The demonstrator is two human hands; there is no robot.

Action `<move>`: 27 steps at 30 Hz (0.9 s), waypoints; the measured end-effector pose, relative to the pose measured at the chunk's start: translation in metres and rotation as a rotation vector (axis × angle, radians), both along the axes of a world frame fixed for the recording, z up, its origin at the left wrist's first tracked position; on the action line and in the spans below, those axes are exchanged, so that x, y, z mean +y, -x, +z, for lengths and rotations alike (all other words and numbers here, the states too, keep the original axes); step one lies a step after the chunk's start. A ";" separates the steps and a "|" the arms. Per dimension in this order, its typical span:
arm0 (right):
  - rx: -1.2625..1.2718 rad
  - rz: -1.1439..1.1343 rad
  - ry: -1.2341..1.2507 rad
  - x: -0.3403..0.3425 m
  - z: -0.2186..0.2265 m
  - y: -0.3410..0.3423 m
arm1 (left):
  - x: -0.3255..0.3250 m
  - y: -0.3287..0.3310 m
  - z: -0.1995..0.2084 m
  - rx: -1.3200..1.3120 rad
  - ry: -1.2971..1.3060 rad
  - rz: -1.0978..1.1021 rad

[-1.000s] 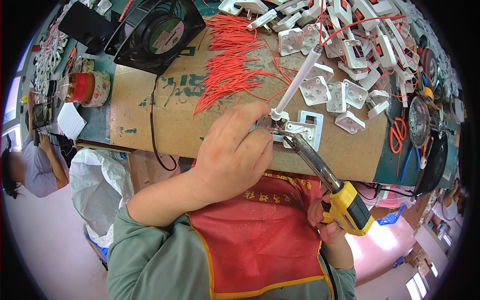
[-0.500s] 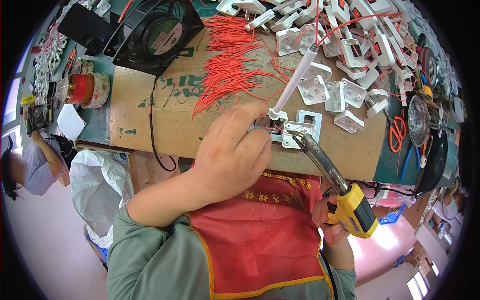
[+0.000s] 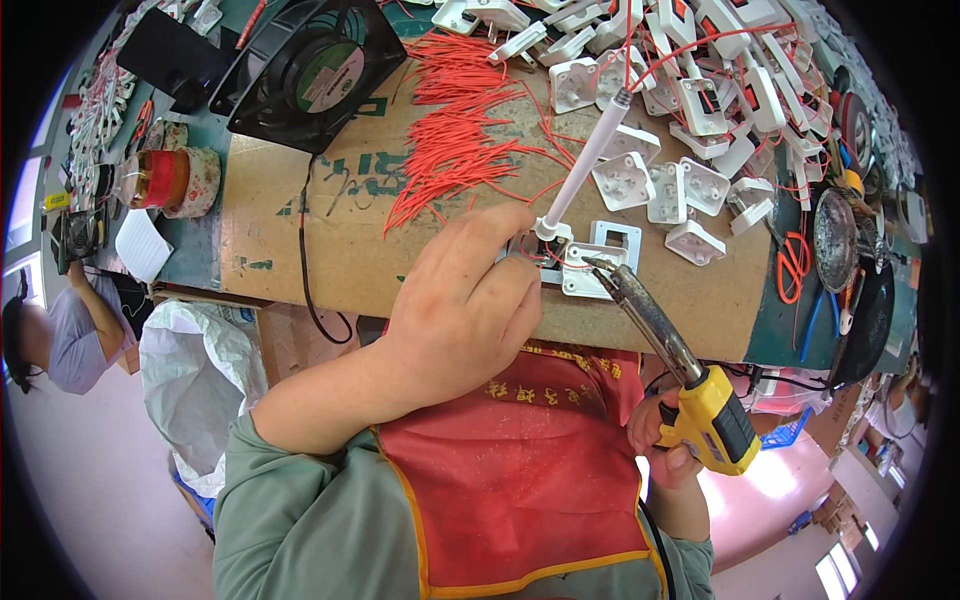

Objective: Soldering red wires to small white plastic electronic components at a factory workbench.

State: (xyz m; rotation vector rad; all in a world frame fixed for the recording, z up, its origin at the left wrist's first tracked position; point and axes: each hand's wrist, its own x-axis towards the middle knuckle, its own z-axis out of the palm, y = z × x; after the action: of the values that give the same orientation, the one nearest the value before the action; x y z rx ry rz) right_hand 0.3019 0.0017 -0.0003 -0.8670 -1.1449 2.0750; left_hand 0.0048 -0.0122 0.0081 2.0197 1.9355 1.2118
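My left hand [image 3: 455, 305] is closed at the near part of the cardboard, its fingertips on a white plastic housing [image 3: 550, 232]. A slim white tube [image 3: 588, 160] slants up from this housing, with red wire coming out of its top. Beside it lies an open white square shell [image 3: 590, 270], with a thin red wire running across to it. My right hand [image 3: 660, 440] is wrapped round the handle of a yellow and black soldering gun [image 3: 715, 420]. The gun's dark tip hovers over or touches the shell; I cannot tell which. My fingers hide part of the housing.
Cut red wires [image 3: 450, 130] lie heaped on the cardboard [image 3: 330, 240]. Behind to the right is a pile of white plug housings [image 3: 700, 100]. A black fan [image 3: 310, 75] stands far left. Red-handled scissors [image 3: 793, 268] and a round metal tin [image 3: 835, 228] are at right.
The soldering gun and its tip have shifted slightly to the right. My left hand stays in place on the housing.
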 end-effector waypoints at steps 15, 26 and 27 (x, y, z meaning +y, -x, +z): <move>0.020 -0.017 0.014 0.002 0.001 -0.002 | -0.003 -0.001 0.003 -0.006 0.040 0.042; 0.025 -0.062 -0.086 0.008 -0.006 -0.005 | -0.014 0.104 0.036 0.262 -0.379 0.512; 0.028 -0.059 -0.085 0.008 -0.006 -0.005 | -0.009 0.114 0.038 0.264 -0.381 0.515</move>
State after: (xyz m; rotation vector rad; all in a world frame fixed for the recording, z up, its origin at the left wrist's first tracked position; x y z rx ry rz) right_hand 0.3069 0.0099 -0.0067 -0.8193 -1.1702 1.9697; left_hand -0.1090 -0.0211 0.0457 1.9873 2.6461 1.5905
